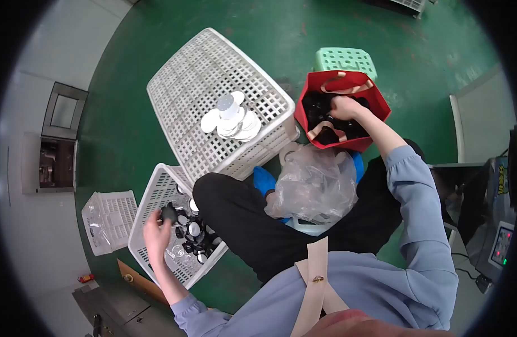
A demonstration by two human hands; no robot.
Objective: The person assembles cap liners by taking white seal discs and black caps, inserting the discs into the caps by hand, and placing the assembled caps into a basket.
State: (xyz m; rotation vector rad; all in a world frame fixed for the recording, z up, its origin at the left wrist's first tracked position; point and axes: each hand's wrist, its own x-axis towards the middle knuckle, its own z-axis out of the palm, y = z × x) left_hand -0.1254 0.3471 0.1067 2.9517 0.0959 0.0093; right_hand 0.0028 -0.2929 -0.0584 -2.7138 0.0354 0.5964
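My left hand (156, 235) is closed around a black, cap-like piece (168, 213) over the left white basket (143, 238). Beneath it, the basket holds several clear containers (181, 258) and black pieces with white or silvery round tops (194, 229). On the other side, my right hand (345, 107) reaches inside a red bag (380, 103) with beige handles, among dark glossy pieces (320, 106). Its fingers look bunched together, with the tips partly hidden; whatever they hold does not show.
A large upturned white basket (196, 73) bears a pile of white discs (248, 124). Between my legs sits a clear plastic bag (317, 182). A green stool (348, 56) stands behind the red bag. Another white basket (115, 213) is at far left; a machine panel (501, 244) is at right.
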